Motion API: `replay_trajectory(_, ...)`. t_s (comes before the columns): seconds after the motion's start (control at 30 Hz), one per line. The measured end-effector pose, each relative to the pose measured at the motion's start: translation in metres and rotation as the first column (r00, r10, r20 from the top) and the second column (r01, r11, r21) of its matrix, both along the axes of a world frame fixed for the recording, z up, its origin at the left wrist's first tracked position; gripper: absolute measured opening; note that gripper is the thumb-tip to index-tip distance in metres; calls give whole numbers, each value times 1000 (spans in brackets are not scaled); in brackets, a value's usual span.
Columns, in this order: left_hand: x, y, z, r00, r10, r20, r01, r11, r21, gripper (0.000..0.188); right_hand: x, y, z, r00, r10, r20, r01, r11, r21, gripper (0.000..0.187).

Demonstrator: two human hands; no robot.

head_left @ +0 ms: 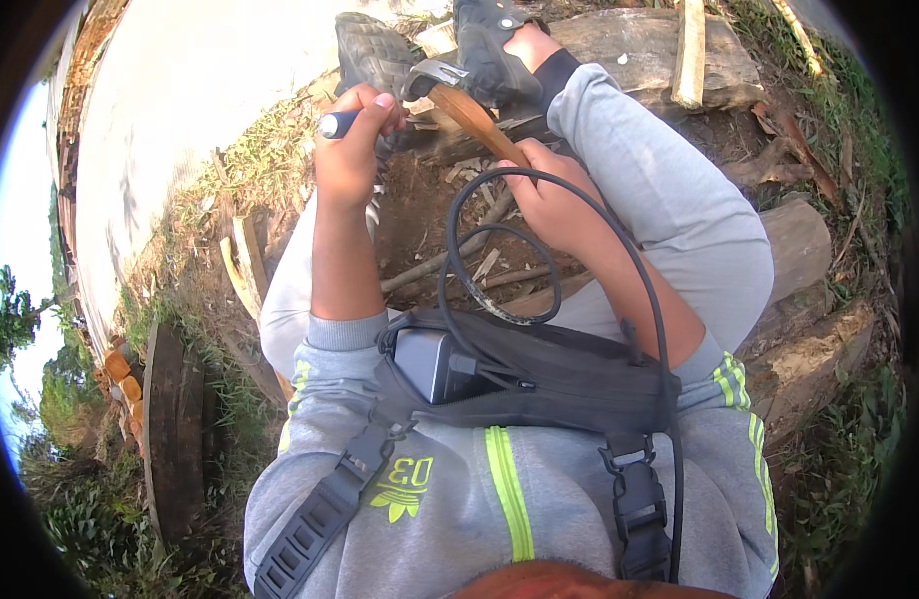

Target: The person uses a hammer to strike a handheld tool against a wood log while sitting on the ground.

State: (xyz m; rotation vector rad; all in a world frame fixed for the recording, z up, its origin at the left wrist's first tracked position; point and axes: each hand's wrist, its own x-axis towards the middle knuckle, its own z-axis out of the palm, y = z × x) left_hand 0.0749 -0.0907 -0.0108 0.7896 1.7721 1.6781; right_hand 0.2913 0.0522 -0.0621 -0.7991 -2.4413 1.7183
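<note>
My left hand (354,135) is closed round a dark blue handle (337,124) with a pale, rounded end; the rest of that tool is hidden by my fingers. In my right hand (551,195) is the wooden shaft of a hand tool (476,122). Its curved metal head (435,76) points away from me, just right of my left fingers and in front of my shoe (374,55). I cannot tell whether it is a hammer or an adze. Both hands are above the bare soil between my knees.
A black cable (457,262) loops from the black waist pouch (539,374) past my right forearm. Logs (669,50) lie beyond my right leg, with another log (799,250) beside it. Wood chips and sticks (429,268) litter the ground. Boards (172,429) stand at the left.
</note>
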Motion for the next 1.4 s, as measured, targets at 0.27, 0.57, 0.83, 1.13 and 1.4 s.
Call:
replay_trajectory(0.27,12,17,2,995,46,-83,-55,992,-112,25,-14,7,6,982,-157,-108,147,985,-91,33)
replay_trajectory(0.57,15,24,10,986,103,-131,-132,963,-235,29,-19,1,-9,998,-24,66,7,970,242,30)
replay_trajectory(0.83,33,27,1,968,153,-199,-177,978,-107,32,-19,-3,3,988,-4,157,-55,927,372,28)
replay_trajectory(1.13,37,11,-5,973,167,-161,-176,983,-42,35,-25,-11,2,987,11,162,-76,914,399,28)
replay_trajectory(1.4,20,22,11,980,95,-172,-122,981,-150,32,-28,-5,-19,995,-23,98,-5,962,273,33)
